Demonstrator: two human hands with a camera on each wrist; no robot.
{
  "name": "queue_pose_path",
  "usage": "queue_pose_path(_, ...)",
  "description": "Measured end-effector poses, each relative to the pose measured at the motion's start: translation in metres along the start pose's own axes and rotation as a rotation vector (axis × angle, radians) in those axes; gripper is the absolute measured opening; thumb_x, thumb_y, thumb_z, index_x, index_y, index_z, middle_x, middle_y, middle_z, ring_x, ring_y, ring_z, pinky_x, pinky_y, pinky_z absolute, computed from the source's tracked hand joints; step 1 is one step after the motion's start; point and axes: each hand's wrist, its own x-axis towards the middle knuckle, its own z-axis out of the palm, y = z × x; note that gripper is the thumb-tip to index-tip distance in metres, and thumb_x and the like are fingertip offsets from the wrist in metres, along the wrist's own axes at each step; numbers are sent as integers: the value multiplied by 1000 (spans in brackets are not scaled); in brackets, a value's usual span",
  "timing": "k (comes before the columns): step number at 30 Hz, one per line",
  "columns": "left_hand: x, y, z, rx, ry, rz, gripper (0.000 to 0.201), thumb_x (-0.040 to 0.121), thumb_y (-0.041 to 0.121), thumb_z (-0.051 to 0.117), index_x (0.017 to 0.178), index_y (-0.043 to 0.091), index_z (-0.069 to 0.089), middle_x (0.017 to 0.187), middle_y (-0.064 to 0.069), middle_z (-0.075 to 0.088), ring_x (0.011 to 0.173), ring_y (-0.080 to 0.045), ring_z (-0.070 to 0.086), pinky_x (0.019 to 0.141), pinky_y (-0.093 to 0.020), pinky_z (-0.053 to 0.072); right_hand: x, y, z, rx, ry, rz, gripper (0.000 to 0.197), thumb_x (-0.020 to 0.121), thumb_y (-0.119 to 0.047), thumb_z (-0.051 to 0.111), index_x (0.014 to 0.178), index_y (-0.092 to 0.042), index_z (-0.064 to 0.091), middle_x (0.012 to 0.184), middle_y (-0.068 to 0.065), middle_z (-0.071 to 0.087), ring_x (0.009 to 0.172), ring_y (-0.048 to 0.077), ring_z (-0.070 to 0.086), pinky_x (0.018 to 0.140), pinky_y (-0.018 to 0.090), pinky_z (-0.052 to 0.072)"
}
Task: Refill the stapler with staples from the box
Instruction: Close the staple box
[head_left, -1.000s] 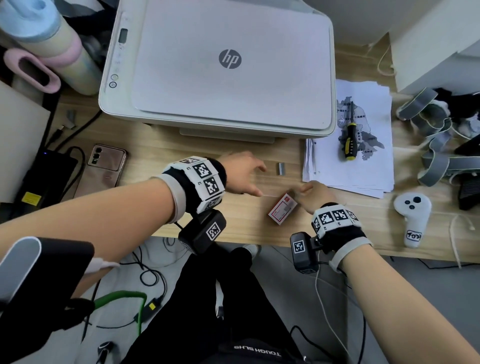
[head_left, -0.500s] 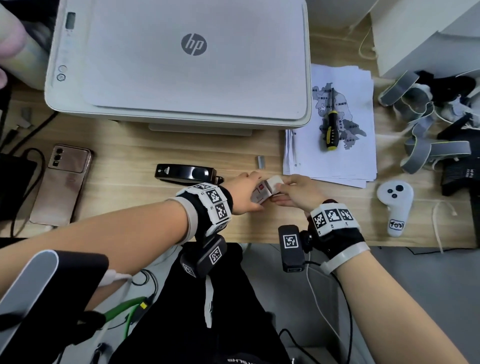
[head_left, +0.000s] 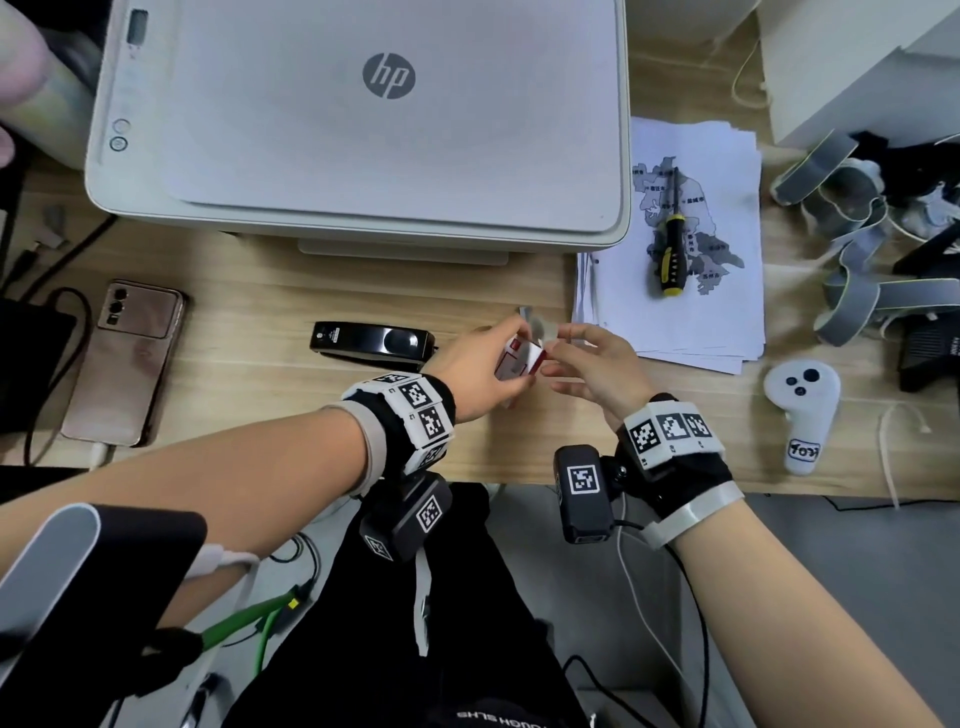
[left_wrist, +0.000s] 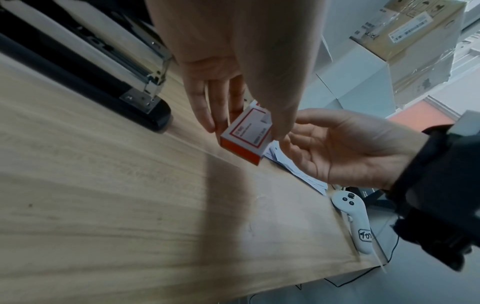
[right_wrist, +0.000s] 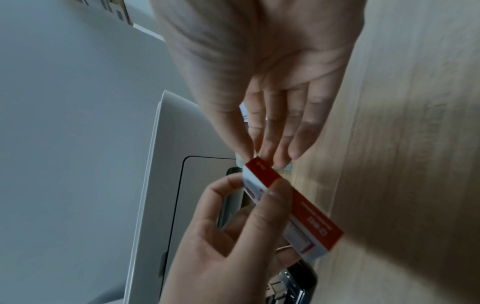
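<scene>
Left hand (head_left: 475, 371) holding the little red and white staple box (left_wrist: 246, 134) up above the wooden bench (head_left: 270, 395), right hand (head_left: 592, 371) pinching the box's end with its fingertips, black stapler (head_left: 371, 340) lying on the bench just left of the hands, near the printer (head_left: 363, 124)

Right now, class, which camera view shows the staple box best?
The left wrist view: the staple box shows its whole label face, pinched by the left hand. The right wrist view shows it edge-on, with the right hand at its end. In the head view hands mostly hide it.
</scene>
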Motion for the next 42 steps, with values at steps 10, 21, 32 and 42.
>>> queue_pose_path(10,-1,2,0,-9,32,-31,54,76,38,67,121,23,42,102,-1,67,85,-22,63,66,-29,46,-6,-9,9,-93,10,-130,4,79,-22,71,76,-25,70,76,-4,67,65,6,62,60,23,55)
queue_pose_path(21,-1,3,2,48,41,7,48,77,36,67,115,17,46,105,-4,66,89,-25,64,67,-29,47,-3,0,9,-79,94,-180,23,84,-9,65,104,2,68,76,4,66,49,0,62,53,16,55)
queue_pose_path(32,2,4,1,13,47,-21,40,75,39,67,105,19,50,97,-2,66,83,-23,63,63,-28,42,-6,0,13,-113,173,-215,14,84,-13,63,93,-6,72,88,11,69,70,16,64,53,17,55)
queue_pose_path(42,3,-1,5,-46,84,-31,36,76,27,67,107,15,54,98,-7,57,85,-24,56,68,-26,41,-6,2,6,-25,54,-95,17,89,-4,54,101,-4,66,78,1,67,53,1,67,62,16,56)
